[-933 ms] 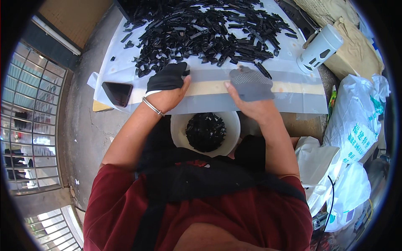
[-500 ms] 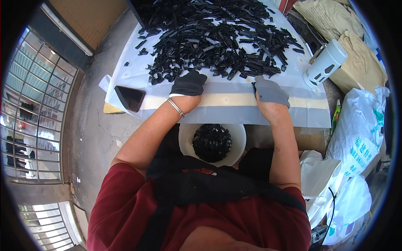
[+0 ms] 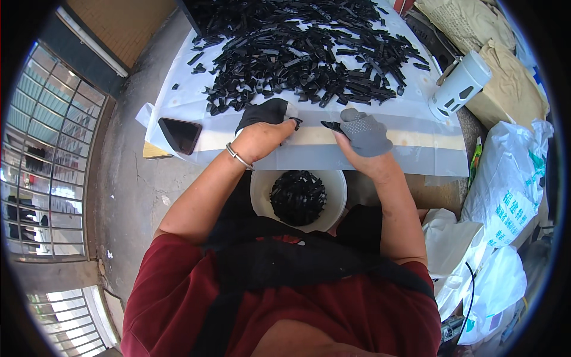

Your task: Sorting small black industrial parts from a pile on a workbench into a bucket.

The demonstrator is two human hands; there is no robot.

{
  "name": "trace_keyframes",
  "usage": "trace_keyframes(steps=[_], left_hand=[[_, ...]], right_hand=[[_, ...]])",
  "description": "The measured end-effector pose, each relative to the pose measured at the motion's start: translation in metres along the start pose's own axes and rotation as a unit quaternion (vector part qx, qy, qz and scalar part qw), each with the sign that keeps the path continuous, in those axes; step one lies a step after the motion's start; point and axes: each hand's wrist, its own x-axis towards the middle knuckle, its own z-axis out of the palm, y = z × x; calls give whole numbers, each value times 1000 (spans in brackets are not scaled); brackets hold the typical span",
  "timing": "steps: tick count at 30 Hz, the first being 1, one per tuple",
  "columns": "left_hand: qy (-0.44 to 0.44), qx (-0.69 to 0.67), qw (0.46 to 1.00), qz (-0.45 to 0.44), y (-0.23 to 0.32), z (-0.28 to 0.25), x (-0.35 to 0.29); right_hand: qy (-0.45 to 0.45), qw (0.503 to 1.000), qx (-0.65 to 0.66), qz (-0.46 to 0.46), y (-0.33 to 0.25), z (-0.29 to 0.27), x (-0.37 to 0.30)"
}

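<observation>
Apparently pinching small black piece (image 3: 297,123) in left hand (image 3: 262,126), with grip together on it, contact partly hidden. Clamping longer black piece (image 3: 331,125) in right hand (image 3: 366,135), tip pointing leftward. Holding both apart over front of counter (image 3: 416,137), nearer than black pile (image 3: 279,62). Could drop either past edge into white bucket (image 3: 337,200) if pinch loosens. Could prick left thumb on pointed tip if bringing hands together carelessly. Could knock phone (image 3: 180,135) by swinging left hand wide.
</observation>
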Motion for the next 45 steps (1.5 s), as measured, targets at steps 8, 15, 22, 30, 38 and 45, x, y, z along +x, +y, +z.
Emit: trace_keyframes(steps=[8,15,22,30,38,45], left_hand=[[-87,-104,987,-88,49,7,-19],[-61,-204,976,-48,36,19,-31],[15,-294,949,-114,38,22,-31],[26,-254,964,-72,27,9,-30],[-34,-135,986,-92,45,-4,-31],[-61,-3,998,-27,47,0,-32]], right_hand=[[94,981,124,-113,-38,-10,5],[-10,993,112,-23,-49,-16,3],[109,974,195,-48,-45,-17,2],[18,983,178,-33,-34,-17,-4],[35,990,116,-73,-41,-20,-3],[-26,998,33,-45,-56,-8,-4]])
